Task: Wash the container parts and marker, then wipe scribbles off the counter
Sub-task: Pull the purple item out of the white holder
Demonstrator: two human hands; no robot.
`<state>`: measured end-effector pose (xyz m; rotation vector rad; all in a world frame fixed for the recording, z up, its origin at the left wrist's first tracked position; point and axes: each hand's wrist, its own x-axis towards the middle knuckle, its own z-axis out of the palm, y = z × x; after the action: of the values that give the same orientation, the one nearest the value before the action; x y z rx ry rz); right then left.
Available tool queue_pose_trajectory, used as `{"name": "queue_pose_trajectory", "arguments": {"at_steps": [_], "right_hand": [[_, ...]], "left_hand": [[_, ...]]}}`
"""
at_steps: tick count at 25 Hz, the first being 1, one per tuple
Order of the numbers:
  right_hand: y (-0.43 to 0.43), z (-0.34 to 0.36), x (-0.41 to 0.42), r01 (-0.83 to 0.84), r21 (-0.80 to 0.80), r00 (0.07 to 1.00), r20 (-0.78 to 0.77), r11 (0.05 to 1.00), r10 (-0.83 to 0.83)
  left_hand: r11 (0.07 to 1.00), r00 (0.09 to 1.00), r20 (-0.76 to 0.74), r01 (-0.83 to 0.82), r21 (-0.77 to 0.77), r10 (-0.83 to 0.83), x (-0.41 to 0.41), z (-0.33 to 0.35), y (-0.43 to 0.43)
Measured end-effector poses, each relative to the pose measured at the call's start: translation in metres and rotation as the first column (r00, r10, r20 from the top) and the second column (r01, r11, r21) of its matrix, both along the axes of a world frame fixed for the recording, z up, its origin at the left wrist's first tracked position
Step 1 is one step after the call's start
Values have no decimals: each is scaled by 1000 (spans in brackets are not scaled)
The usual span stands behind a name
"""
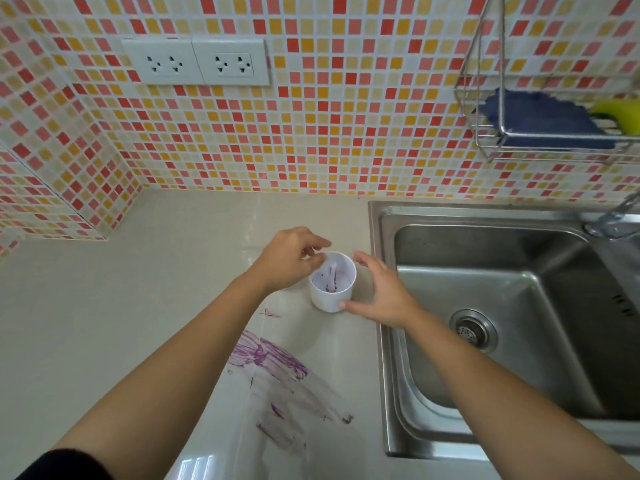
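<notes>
Both of your hands are bracketing the white container (331,294), which is standing upright on the counter (138,289) just beside the left rim of the sink (381,244), its mouth facing up. Your left hand (291,261) is reaching in from the left, fingers curling over the far-left rim. Whether they are pinching the rim or only hovering at it cannot be told, since the knuckles are covering the contact.

Your right hand (377,292) is sitting on the sink side with fingers spread and relaxed. Its thumb tip is touching the container wall low down, and the other fingers are standing clear of the rim.

Something pale and slim, probably the marker (332,268), is standing inside the container, its long axis roughly vertical. Its lower end is blurring into the purple stains on the container floor.

The sink is lying directly to your right, so the right hand is looking like the nearer one for carrying the container across. Purple scribbles (273,362) are spreading over the counter between your forearms, nearer you than the container. The tap (616,220) is being cut off at the right edge.
</notes>
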<state>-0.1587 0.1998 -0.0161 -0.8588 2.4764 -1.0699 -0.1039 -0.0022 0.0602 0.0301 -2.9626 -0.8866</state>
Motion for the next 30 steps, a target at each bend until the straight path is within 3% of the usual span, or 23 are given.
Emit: {"name": "queue_pose_trajectory", "arguments": {"at_steps": [3, 7, 10, 13, 16, 19, 28, 30], "right_hand": [[-11, 6, 2, -18, 6, 1000, 4, 1000, 18], [-17, 8, 3, -21, -28, 1000, 4, 999, 22], [-18, 9, 4, -16, -17, 1000, 6, 1000, 16], [-18, 10, 4, -12, -18, 1000, -7, 1000, 12], [-18, 12, 5, -11, -24, 1000, -12, 1000, 11], [-18, 13, 6, -11, -35, 1000, -2, 999, 11], [-19, 10, 7, 19, -52, 999, 33, 998, -17], [-18, 10, 7, 23, -61, 999, 36, 998, -21]], "left_hand": [[980, 990, 56, 139, -145, -132, -5, -3, 7], [946, 982, 50, 190, -264, -183, -9, -3, 13], [861, 962, 38, 261, -436, -272, -11, -2, 17], [703, 924, 42, 319, -635, -381, -14, 1, 17], [323, 856, 208, 388, -864, -473, -20, -3, 13], [158, 800, 316, 448, -880, -510, -20, 4, 16], [183, 809, 401, 513, -839, -430, -24, 7, 28], [327, 839, 335, 490, -808, -429, -26, 4, 28]]}}
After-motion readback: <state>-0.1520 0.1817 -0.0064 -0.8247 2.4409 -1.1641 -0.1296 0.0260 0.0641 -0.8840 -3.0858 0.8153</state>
